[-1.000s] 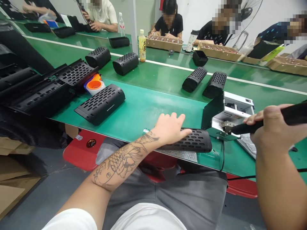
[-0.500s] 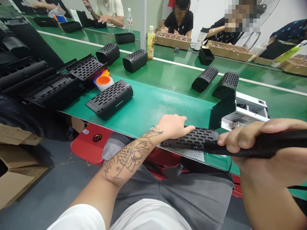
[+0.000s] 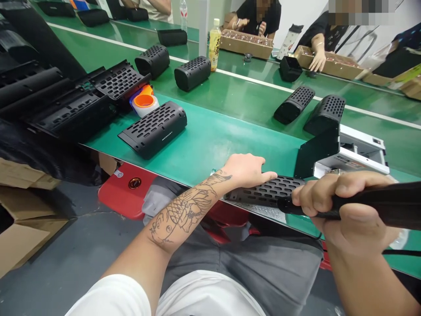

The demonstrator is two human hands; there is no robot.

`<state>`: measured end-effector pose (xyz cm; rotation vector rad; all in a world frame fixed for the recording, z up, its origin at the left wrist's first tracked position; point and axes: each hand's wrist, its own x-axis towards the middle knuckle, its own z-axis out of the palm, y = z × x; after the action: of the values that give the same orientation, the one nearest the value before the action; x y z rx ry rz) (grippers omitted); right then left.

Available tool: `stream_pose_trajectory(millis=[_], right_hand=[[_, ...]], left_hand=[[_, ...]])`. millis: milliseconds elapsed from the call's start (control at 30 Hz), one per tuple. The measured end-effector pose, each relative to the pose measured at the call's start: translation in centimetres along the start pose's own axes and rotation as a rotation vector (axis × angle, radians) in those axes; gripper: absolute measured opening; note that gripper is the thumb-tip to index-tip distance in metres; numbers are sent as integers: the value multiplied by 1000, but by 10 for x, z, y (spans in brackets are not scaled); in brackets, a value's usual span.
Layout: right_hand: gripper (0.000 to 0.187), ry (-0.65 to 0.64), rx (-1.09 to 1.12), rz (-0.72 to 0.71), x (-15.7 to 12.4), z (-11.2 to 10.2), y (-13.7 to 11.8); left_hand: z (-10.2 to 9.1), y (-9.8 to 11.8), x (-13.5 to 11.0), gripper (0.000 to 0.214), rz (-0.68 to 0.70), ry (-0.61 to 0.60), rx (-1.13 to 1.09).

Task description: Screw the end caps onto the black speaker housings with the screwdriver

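Close to the table's front edge lies a black perforated casing (image 3: 279, 189), with slotted holes facing up. My left hand (image 3: 248, 170) grips its left part, thumb along the top and the other fingers partly hidden on the far side. My right hand (image 3: 342, 197) is wrapped round a black electric screwdriver (image 3: 394, 202), held nearly level and pointing left. Its nose is at the casing's right end; whether the bit touches a screw is hidden. Clear bubble wrap (image 3: 274, 213) shows under the casing. Another black perforated casing (image 3: 158, 127) rests on the mat to the left.
A white machine with a black side panel (image 3: 315, 151) stands beyond my right hand. Stacked black shells (image 3: 75, 109) and an orange-cored tape roll (image 3: 144, 103) are at left. More casings (image 3: 192, 72) and a yellow drink bottle (image 3: 214, 46) stand farther back. Co-workers sit opposite with cardboard trays (image 3: 246, 44).
The view has shifted slightly, so most things sit a little differently in the frame. My hands keep their holds on casing and screwdriver. A co-worker's hand opposite now reaches down to the table.
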<state>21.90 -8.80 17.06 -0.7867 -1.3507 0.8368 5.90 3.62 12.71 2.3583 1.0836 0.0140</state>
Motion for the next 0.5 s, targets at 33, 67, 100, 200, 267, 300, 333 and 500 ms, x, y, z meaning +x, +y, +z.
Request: stream_pose_trajectory(millis=[33,67,100,200,267,300,333,500], right_hand=[[28,-5,3,4,0,-1,1],[28,-11,8,8,0,-1,1],[27,-19,12,14,0,-2,2],[27,-50,15,29,-1,-4,3],[26,-61,14,32,-2,-3,4],[26,-63,15,30,-2,-2,4],[25,-63,16,28,-4,-1,5],[26,-36,35,30,-11,8,3]], left_hand=[[-1,0,0,71,-2,-4,-1],[-1,0,0,70,-6,-7,-4],[-1,0,0,71,-8,-9,-6],[-1,0,-1,73,-15,-11,-14],[0,1,0,73,-20,-14,-18],[0,1,0,72,-23,-14,-18],[0,1,0,72,-26,-12,-16],[-1,2,-2,74,-35,-10,-3]])
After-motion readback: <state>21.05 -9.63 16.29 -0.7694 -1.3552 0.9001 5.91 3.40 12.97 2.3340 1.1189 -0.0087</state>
